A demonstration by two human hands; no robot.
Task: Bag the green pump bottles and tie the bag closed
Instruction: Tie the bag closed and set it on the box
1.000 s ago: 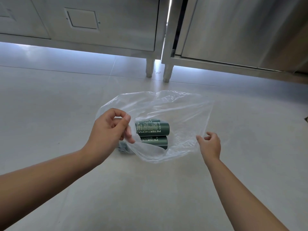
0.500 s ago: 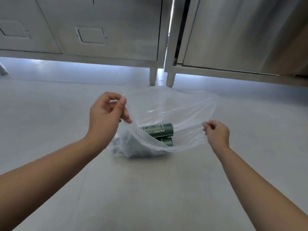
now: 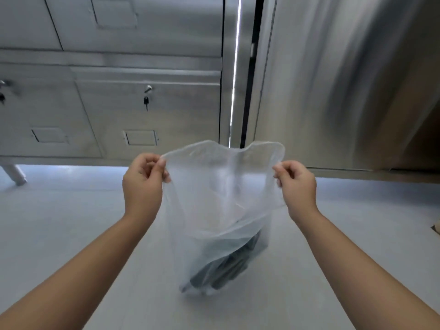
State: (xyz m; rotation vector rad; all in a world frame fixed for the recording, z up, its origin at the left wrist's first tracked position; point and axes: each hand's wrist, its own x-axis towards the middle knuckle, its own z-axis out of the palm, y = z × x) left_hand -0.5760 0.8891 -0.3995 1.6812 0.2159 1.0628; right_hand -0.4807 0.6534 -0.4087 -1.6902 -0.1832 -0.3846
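Observation:
A clear plastic bag (image 3: 221,194) hangs upright in the air between my hands, its mouth at the top. My left hand (image 3: 142,184) pinches the left side of the rim. My right hand (image 3: 296,184) pinches the right side of the rim. The green pump bottles (image 3: 228,265) lie tilted at the bottom of the bag, blurred and dark behind the plastic, so I cannot tell how many there are. The bag's bottom hangs just over the pale floor (image 3: 71,222).
Steel cabinets (image 3: 119,91) with lockable doors and a key (image 3: 146,101) stand straight ahead. A second steel unit (image 3: 333,79) is on the right. A cabinet leg (image 3: 14,175) shows at the far left. Something brown (image 3: 436,228) sits at the right edge.
Both hands have risen and lifted the bag off the floor. The bottles have slid down from lying flat to the bag's bottom. The camera has tilted upward.

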